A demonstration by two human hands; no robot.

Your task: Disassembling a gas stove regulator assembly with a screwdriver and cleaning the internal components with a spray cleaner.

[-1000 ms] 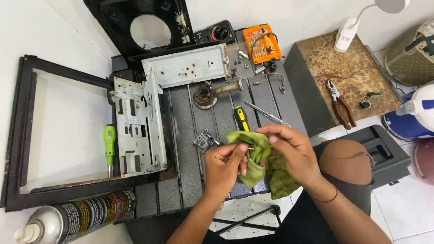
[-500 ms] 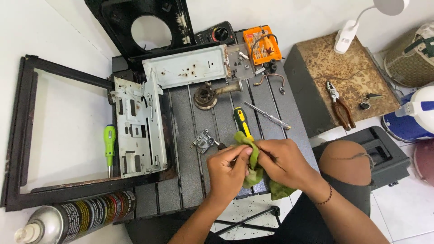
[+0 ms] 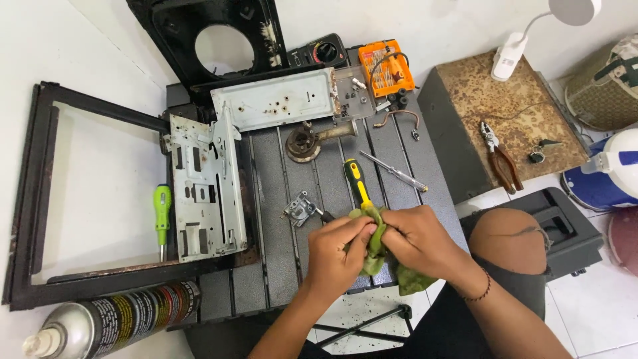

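Both hands pinch a green cloth (image 3: pixel 375 247) between them: the left hand (image 3: pixel 335 251) has thumb and fingers closed on its left side, the right hand (image 3: pixel 417 242) is curled tight around its right side. The cloth sits bunched in the narrow gap between the two palms, with a crumpled tail hanging out below the right hand. It is olive-green, creased and soft-looking (whether something small is wrapped inside it, I cannot tell). The hands hover over the front edge of the dark slatted worktable (image 3: pixel 272 199), just below a yellow-and-black screwdriver (image 3: pixel 357 183).
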